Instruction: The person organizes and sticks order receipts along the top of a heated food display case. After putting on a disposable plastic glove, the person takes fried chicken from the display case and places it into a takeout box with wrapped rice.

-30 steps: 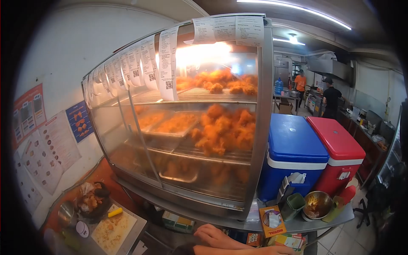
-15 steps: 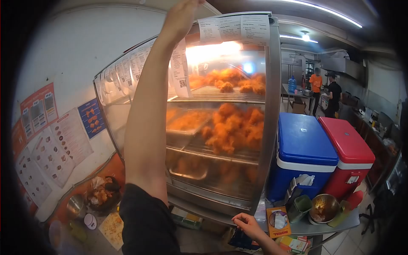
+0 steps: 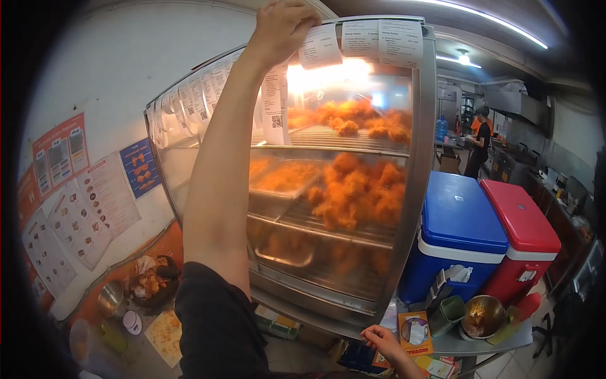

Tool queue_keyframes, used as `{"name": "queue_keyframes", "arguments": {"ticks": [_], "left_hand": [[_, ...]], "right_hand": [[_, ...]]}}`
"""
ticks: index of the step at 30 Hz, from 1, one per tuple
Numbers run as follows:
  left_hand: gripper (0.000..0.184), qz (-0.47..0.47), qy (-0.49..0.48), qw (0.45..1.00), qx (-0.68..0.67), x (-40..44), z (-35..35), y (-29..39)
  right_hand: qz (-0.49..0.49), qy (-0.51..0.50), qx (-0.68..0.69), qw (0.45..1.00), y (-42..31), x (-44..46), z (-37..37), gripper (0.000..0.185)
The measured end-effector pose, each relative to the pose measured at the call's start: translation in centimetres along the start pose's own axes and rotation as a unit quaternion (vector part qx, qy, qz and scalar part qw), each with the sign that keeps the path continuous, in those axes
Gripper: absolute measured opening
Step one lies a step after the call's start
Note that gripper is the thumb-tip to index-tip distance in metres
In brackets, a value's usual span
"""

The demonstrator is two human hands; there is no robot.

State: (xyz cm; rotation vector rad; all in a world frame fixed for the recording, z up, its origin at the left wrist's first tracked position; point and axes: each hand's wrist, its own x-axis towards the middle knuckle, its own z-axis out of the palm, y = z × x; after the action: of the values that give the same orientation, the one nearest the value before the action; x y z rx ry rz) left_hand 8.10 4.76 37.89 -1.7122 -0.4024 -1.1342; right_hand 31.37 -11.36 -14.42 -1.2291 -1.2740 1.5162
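My left hand is raised to the top edge of a glass food warmer, its fingers bent down onto the upper corner of a printed receipt. That slip hangs slightly tilted over the glass, beside other receipts along the same edge. Behind the glass, fried chicken is piled on wire shelves under a bright lamp. My forearm covers part of the front. Low at the warmer's bottom corner, my right hand has its fingers curled together; whatever they hold, if anything, does not show.
A blue cooler and a red cooler stand at the right. Before them are a metal bowl, a green container and an orange box. Posters hang on the left wall. A person in black stands farther back.
My left hand has come down onto the receipt's corner, and that slip now hangs lower and more tilted. My view has shifted slightly. In the background, the person in orange is now mostly hidden.
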Motion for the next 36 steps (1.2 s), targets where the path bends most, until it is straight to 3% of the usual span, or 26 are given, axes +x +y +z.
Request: {"name": "queue_keyframes", "arguments": {"ticks": [4,6,10,13,15,16,17,18,20,22,24,25,26,27,28,29,30,31,32,33,34,36], "left_hand": [[0.014,0.011,-0.009,1.000,0.020,-0.4,-0.1,-0.1],[0.019,-0.038,-0.082,0.996,-0.006,-0.3,0.0,-0.3],[0.022,-0.056,-0.097,0.993,0.048,-0.8,0.2,-0.6],[0.030,-0.103,-0.020,0.993,-0.044,-1.8,-1.1,-0.3],[0.036,-0.166,0.132,0.975,-0.063,-4.2,-3.3,2.4],[0.028,-0.139,0.207,0.955,-0.161,-5.9,-4.3,4.1],[0.029,-0.241,0.256,0.908,-0.228,-8.6,-5.0,7.9],[0.025,-0.231,0.167,0.930,-0.234,-12.0,-6.3,12.8],[0.019,-0.194,-0.017,0.952,-0.236,-18.8,-8.8,22.5],[0.017,-0.094,-0.124,0.957,-0.246,-24.0,-9.2,31.0],[0.030,-0.297,-0.266,0.864,-0.308,-33.2,-9.3,36.5],[0.032,-0.409,-0.319,0.792,-0.321,-38.2,-10.7,38.1],[0.032,-0.467,-0.407,0.733,-0.280,-41.1,-13.8,38.1],[0.030,-0.470,-0.405,0.768,-0.158,-47.3,-17.1,39.6],[0.029,-0.556,-0.449,0.690,-0.115,-49.9,-21.1,39.6],[0.029,-0.592,-0.488,0.641,-0.038,-53.8,-25.1,40.1],[0.028,-0.634,-0.501,0.589,-0.009,-54.5,-28.8,38.8],[0.029,-0.632,-0.421,0.649,0.047,-55.2,-32.6,38.6],[0.028,-0.662,-0.395,0.632,0.080,-55.9,-36.4,38.2],[0.028,-0.680,-0.372,0.615,0.143,-55.7,-40.1,37.6],[0.025,-0.710,-0.332,0.588,0.198,-55.2,-43.6,36.9],[0.024,-0.718,-0.261,0.577,0.288,-55.9,-51.4,35.8]], "right_hand": [[0.017,-0.019,-0.002,1.000,0.8,0.0,-0.1,0.019],[0.013,-0.025,-0.007,1.000,0.8,-0.1,-0.1,0.020],[0.025,-0.036,-0.011,0.999,0.2,-0.4,0.0,0.021],[0.031,-0.057,-0.014,0.998,0.5,-0.5,0.1,0.022],[0.031,-0.080,-0.022,0.996,1.3,-0.5,0.1,0.022],[0.032,-0.101,-0.002,0.994,2.1,-0.4,0.4,0.023],[0.031,-0.122,0.019,0.992,2.3,0.1,0.8,0.023],[0.091,-0.129,0.003,0.988,0.4,-0.5,1.9,0.023],[0.076,-0.185,0.070,0.977,9.1,2.4,2.9,0.023],[-0.153,-0.146,-0.201,0.957,15.6,3.6,4.7,0.029],[-0.172,-0.157,-0.246,0.941,17.8,3.7,6.1,0.035],[-0.184,-0.158,-0.289,0.926,18.3,3.5,6.8,0.040],[-0.184,-0.165,-0.288,0.925,16.7,3.3,7.3,0.040],[-0.095,-0.233,-0.173,0.952,14.0,2.7,7.7,0.042],[0.002,-0.298,-0.057,0.953,12.8,1.8,8.5,0.045],[-0.118,-0.278,-0.131,0.944,13.9,1.5,9.9,0.043],[-0.246,-0.286,-0.278,0.884,11.5,1.0,11.6,0.045],[-0.202,-0.316,-0.225,0.899,14.1,1.5,13.6,0.040],[-0.200,-0.338,-0.171,0.904,16.7,1.9,15.6,0.038],[-0.235,-0.374,-0.248,0.862,14.4,0.9,18.2,0.046],[-0.074,-0.412,-0.076,0.905,16.8,0.3,21.3,0.055],[0.014,-0.446,-0.048,0.894,14.7,-2.2,28.4,0.058]]}}
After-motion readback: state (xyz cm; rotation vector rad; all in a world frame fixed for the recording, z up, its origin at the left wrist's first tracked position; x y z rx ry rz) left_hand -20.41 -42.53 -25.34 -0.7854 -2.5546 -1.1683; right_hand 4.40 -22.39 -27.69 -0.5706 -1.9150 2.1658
